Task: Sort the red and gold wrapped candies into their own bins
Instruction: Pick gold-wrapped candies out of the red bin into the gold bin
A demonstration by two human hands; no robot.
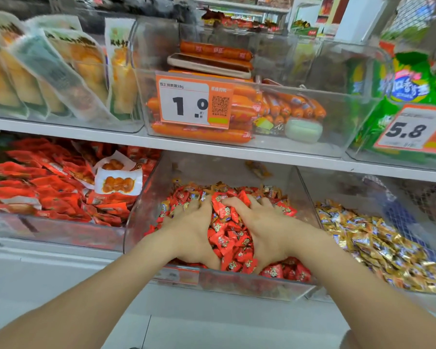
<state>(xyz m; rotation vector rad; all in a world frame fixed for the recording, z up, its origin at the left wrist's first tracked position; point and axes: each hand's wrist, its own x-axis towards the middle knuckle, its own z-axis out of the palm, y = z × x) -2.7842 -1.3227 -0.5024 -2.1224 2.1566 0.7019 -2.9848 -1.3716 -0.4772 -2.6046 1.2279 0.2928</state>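
Note:
A clear plastic bin [146,197] on the lower shelf holds a heap of red wrapped candies [233,238], with some gold ones mixed in along the back [194,195]. Both my hands lie in this bin on the heap. My left hand [191,230] rests palm-down with spread fingers on the left side. Spread the same way, my right hand [264,227] lies on the right side. A ridge of red candies sits between the two palms. The neighbouring clear bin [310,197] to the right holds gold wrapped candies [378,245].
Left of the red bin is a bin of red snack packets [48,182]. The upper shelf [212,147] carries bins of sausages [212,133], yellow pouches [35,71] and green bags [408,84], with price tags [194,102] on the fronts.

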